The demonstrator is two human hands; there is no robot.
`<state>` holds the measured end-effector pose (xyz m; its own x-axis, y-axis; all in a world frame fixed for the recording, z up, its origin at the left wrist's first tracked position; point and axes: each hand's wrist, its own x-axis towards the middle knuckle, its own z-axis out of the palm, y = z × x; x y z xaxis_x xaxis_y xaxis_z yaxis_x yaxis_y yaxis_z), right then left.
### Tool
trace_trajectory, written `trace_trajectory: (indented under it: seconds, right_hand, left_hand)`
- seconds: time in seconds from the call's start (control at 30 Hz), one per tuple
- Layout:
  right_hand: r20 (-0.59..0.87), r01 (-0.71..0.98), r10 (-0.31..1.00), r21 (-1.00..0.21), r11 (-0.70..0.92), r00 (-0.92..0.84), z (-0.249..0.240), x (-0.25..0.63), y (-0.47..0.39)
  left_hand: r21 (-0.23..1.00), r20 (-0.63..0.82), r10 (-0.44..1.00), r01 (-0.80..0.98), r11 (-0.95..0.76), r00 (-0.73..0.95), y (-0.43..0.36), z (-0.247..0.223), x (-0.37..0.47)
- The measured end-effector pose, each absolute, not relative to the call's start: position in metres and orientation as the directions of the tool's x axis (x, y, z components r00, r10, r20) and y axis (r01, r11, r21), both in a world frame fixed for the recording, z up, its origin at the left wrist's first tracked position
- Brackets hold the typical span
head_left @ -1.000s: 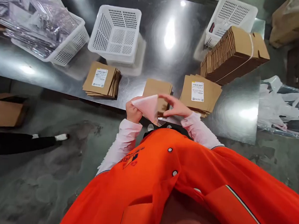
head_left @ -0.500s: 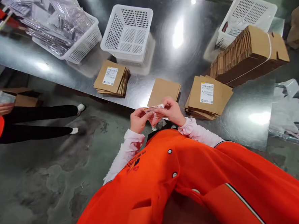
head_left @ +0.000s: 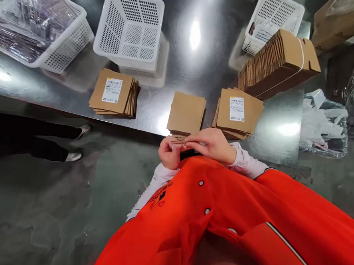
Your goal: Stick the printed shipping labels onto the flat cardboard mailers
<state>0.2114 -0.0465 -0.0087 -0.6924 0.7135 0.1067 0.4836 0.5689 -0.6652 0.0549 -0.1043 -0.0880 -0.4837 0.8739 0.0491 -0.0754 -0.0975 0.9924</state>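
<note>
- Two bare hands meet at the near edge of a metal table (head_left: 195, 73), just in front of the orange garment (head_left: 178, 212) that the person wears.
- The left hand (head_left: 169, 155) is closed on a small printed label (head_left: 178, 142), pinching it between thumb and fingers; a barcode-like strip faces up.
- The right hand (head_left: 216, 146) comes in from the other side, its fingers narrow and close together, the tips at the label's end; whether they grip it cannot be told.
- The label lies between the hands, just nearer the body than a middle stack (head_left: 186, 113) of flat brown cardboard, whose top shows plain.
- To the left sits a left stack (head_left: 124, 93) with a white label on top; to the right, a right stack (head_left: 252, 109), labelled likewise.
- Behind the right stack stands a strapped cardboard bundle (head_left: 284, 67), near a small white basket (head_left: 280, 11).
- Beyond the left stack is an open white basket (head_left: 125, 62); farther left, another basket (head_left: 64, 53) heaped with clear-wrapped packets (head_left: 24, 23).
- At the left, another person's dark-trousered legs (head_left: 47, 134) show.
</note>
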Motion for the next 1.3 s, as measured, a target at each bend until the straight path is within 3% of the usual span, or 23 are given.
trace_trajectory:
  seconds: [0.17, 0.23, 0.3, 0.43, 0.57, 0.63, 0.73, 0.8, 0.87, 1.3]
  right_hand:
    - [0.138, 0.474, 0.692, -0.634, 0.611, -0.709, 0.017, 0.21, -0.045]
    - [0.183, 0.445, 0.662, -0.609, 0.656, -0.726, 0.021, 0.207, -0.045]
    - [0.239, 0.402, 0.617, -0.576, 0.712, -0.75, 0.023, 0.204, -0.046]
    - [0.367, 0.421, 0.629, -0.506, 0.753, -0.685, 0.035, 0.202, -0.038]
    - [0.448, 0.51, 0.731, -0.525, 0.681, -0.514, 0.029, 0.201, 0.014]
    - [0.376, 0.596, 0.826, -0.573, 0.563, -0.42, 0.001, 0.198, 0.054]
    - [0.106, 0.75, 0.96, -0.604, 0.269, -0.259, -0.064, 0.189, 0.105]
    - [-0.068, 0.808, 0.983, -0.58, 0.102, -0.172, -0.106, 0.184, 0.123]
    - [-0.152, 0.828, 0.982, -0.56, 0.01, -0.115, -0.135, 0.181, 0.13]
    - [-0.167, 0.864, 0.981, -0.504, -0.004, -0.093, -0.174, 0.175, 0.146]
  left_hand:
    - [0.983, 0.179, 0.946, 0.0, -0.186, -0.272, -0.114, -0.07, 0.035]
    - [0.965, 0.261, 0.933, 0.052, -0.256, -0.248, -0.114, -0.067, 0.03]
    - [0.966, 0.252, 0.934, 0.01, -0.258, -0.252, -0.111, -0.071, 0.029]
    - [0.979, -0.042, 0.983, -0.206, 0.005, -0.178, -0.098, -0.104, 0.039]
    - [0.907, -0.36, 0.933, -0.236, 0.349, -0.003, -0.093, -0.154, 0.042]
    - [0.82, -0.505, 0.859, -0.268, 0.506, 0.08, -0.097, -0.175, 0.035]
    - [0.694, -0.656, 0.745, -0.288, 0.66, 0.124, -0.104, -0.192, 0.017]
    - [0.65, -0.714, 0.691, -0.257, 0.715, 0.115, -0.106, -0.194, 0.006]
    - [0.621, -0.747, 0.655, -0.234, 0.748, 0.113, -0.105, -0.192, 0.0]
    - [0.62, -0.749, 0.654, -0.237, 0.748, 0.108, -0.099, -0.209, 0.004]
